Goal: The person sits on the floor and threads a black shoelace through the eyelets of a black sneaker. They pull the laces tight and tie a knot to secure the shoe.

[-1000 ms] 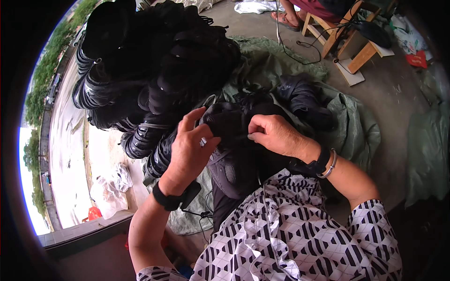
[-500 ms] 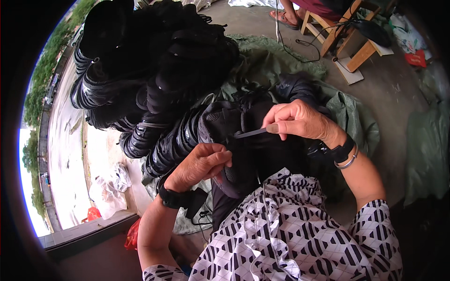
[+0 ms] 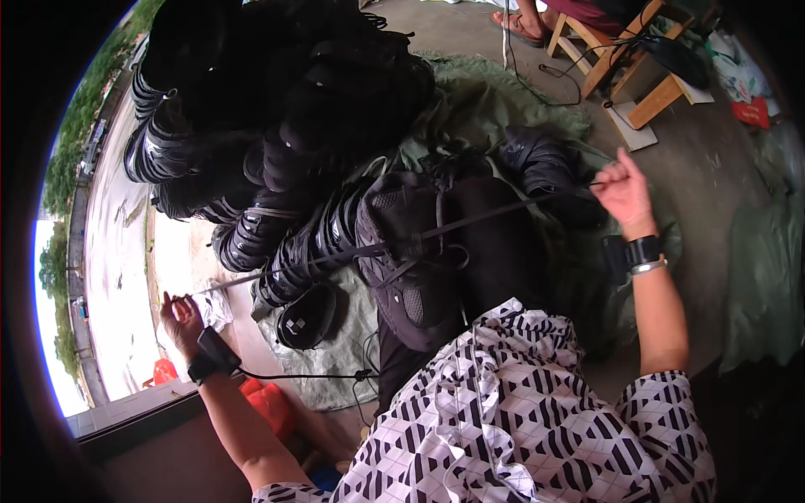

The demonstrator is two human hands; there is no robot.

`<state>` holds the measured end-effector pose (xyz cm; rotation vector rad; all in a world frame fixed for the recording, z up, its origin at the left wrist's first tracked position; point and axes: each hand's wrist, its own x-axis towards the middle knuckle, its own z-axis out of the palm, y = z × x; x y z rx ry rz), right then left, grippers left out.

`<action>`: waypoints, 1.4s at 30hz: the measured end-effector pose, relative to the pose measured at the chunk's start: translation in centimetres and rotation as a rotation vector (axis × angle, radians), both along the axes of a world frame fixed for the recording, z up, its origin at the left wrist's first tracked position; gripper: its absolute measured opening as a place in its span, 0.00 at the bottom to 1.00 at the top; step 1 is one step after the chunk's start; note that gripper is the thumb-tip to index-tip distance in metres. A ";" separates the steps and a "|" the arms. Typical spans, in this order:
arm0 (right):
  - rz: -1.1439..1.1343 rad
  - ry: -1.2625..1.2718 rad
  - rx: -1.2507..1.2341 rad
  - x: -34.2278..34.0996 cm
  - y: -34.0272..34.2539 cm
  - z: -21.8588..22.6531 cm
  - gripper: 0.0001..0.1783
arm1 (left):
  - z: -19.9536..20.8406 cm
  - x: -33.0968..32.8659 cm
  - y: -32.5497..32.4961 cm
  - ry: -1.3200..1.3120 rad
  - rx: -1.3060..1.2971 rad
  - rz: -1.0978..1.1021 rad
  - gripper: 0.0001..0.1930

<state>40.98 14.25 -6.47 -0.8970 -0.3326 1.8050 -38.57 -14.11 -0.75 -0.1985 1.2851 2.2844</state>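
A black shoe upper (image 3: 412,303) with mesh panels rests on my lap, partly over my dark-trousered leg. Threaded at the shoe, a dark flat shoelace (image 3: 486,215) stretches in a long line across it, spread wide to both sides. At the far left my left hand (image 3: 179,323) pinches one end, beyond the edge of the pile. Out to the right, my right hand (image 3: 620,194) is closed on the other end, raised above the floor. A small loop of lace shows at the shoe's right side.
A large heap of stacked black shoe uppers (image 3: 285,126) fills the upper left. Another dark bundle (image 3: 545,159) lies on green sheeting (image 3: 478,92). A single upper (image 3: 307,317) sits on pale sheeting. Upper right are a wooden stool (image 3: 641,92) and another person's sandalled foot (image 3: 520,28).
My hands have moved from close together over the shoe to far apart, drawing the shoelace out into a long taut line. The shoe stays on my lap.
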 end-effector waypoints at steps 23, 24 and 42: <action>0.781 -1.038 0.893 -19.1 -7.7 7.2 0.11 | 2.9 40.3 12.0 2.189 -0.523 -1.187 0.12; 0.805 -1.049 0.906 -19.1 -7.4 7.1 0.11 | 2.8 40.3 12.2 2.224 -0.510 -1.189 0.12; 0.933 -1.088 0.909 -19.2 -6.2 5.9 0.11 | 0.5 39.0 12.8 1.613 -0.311 -0.864 0.14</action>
